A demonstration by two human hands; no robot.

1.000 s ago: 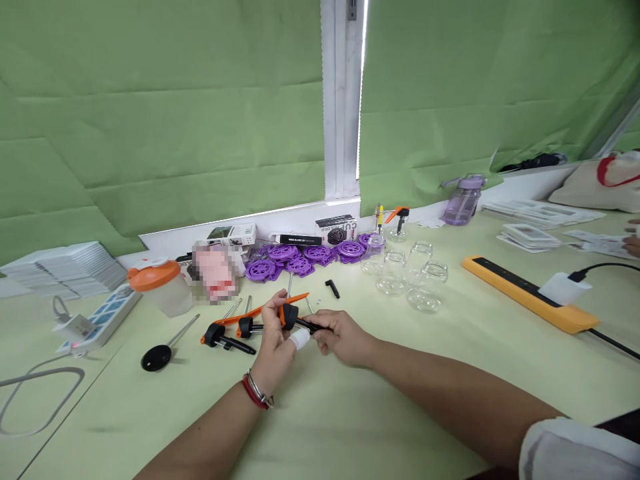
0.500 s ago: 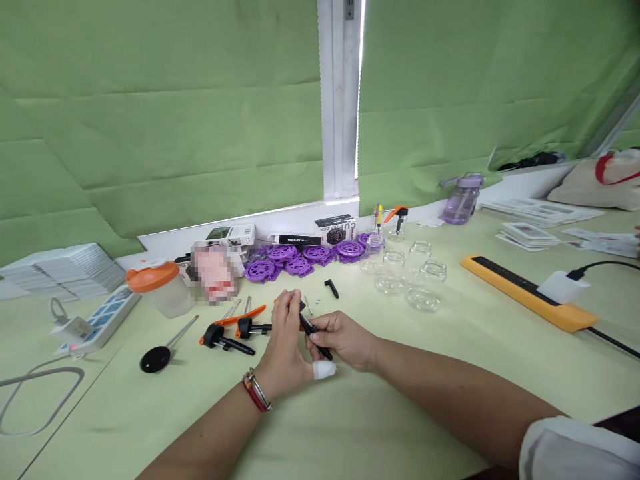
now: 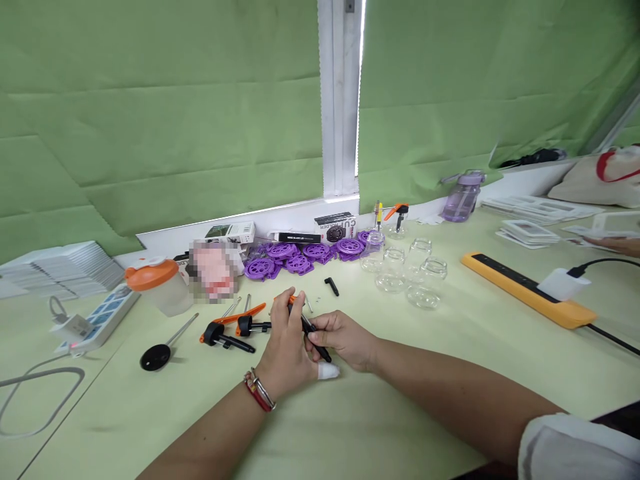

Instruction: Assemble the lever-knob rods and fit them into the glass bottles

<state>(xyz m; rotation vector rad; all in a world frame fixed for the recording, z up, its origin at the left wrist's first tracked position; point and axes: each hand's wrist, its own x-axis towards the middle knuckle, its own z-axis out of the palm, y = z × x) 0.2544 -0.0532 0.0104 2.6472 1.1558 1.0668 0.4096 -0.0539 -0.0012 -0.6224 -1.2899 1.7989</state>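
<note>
Both of my hands are at a black-and-orange pump head (image 3: 320,347) over the middle of the table. My left hand (image 3: 285,343) grips its upper end, where a bit of orange shows between the fingers; a white cover wraps the left thumb. My right hand (image 3: 345,339) pinches the black tube end from the right. Much of the part is hidden by the left fingers. Just left lie two similar pump heads (image 3: 230,339) with orange levers. A short black bent tube (image 3: 331,287) and a thin metal pin (image 3: 309,304) lie beyond my hands.
Purple wheel-shaped parts (image 3: 299,265) and boxes (image 3: 336,229) line the back. Several glass jars (image 3: 391,280) stand right of centre, before an orange power strip (image 3: 525,293). An orange-lidded cup (image 3: 163,287) and a black-headed thermometer-like probe (image 3: 156,358) are left. Another person's hand (image 3: 615,245) shows far right.
My left fingers have shifted on the pump head and its orange part shows more. The black tube has tilted slightly. Another person's hand has come further into view at the right edge.
</note>
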